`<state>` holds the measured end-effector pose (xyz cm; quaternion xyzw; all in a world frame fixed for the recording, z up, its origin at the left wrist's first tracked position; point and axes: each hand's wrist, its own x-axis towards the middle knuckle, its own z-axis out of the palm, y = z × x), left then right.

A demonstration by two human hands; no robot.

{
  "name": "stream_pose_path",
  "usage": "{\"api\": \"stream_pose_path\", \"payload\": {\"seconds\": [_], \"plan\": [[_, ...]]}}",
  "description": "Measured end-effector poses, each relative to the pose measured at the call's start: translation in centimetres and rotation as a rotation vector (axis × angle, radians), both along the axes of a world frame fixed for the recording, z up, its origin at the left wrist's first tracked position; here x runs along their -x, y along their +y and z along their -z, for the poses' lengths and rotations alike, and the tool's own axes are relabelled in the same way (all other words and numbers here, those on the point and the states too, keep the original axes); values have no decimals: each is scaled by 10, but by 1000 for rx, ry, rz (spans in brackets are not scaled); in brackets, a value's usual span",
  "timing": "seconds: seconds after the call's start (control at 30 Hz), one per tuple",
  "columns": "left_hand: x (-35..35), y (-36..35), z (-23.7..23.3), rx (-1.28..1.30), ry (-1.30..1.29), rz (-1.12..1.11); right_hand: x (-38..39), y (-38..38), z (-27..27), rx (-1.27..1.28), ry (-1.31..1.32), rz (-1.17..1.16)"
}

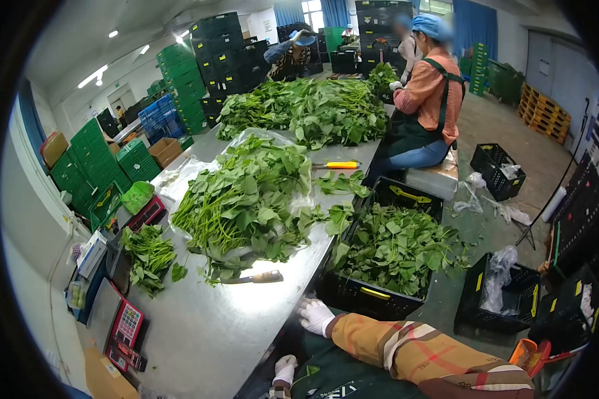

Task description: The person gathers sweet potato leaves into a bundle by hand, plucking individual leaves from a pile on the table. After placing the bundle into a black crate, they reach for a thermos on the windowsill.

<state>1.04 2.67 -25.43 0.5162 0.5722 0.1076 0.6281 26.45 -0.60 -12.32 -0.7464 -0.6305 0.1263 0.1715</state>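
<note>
My right hand (pixel 315 316), in a white glove, is at the near edge of the metal table (pixel 226 339), by the corner of a black crate (pixel 379 299). Its fingers reach forward, slightly apart, and nothing shows in them. My left hand (pixel 285 369), also gloved, is lower, close to my dark green apron (pixel 339 366). Its fingers are curled, and what they hold, if anything, is hidden. Leafy green stems (pixel 393 246) fill the crate. On the table, a large leafy heap (pixel 246 199) lies on clear plastic. A knife (pixel 256 277) rests before it.
A smaller bunch of greens (pixel 148 256) lies at the table's left, near a red scale (pixel 126 332). A yellow-handled knife (pixel 339 165) lies beyond. A co-worker (pixel 426 100) sits by the far heap (pixel 313 110). Black crates (pixel 496 292) stand on the floor at right.
</note>
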Motion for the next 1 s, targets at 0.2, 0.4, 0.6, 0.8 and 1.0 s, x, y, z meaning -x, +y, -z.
{"api": "stream_pose_path", "payload": {"seconds": [0.2,0.4,0.6,0.8,1.0], "plan": [[-2,0,-5,39,-15,-6,-9,-1,7,-44,24,20],[1,2,11,12,-4,43,-6,-6,11,-156,5,24],[10,4,27,-83,-61,81,-5,-6,1,-182,27,21],[14,6,36,-591,152,456,-8,1,-6,-374,150,-28],[-8,-11,-30,-322,204,123,-25,-2,17,-404,56,-82]]}}
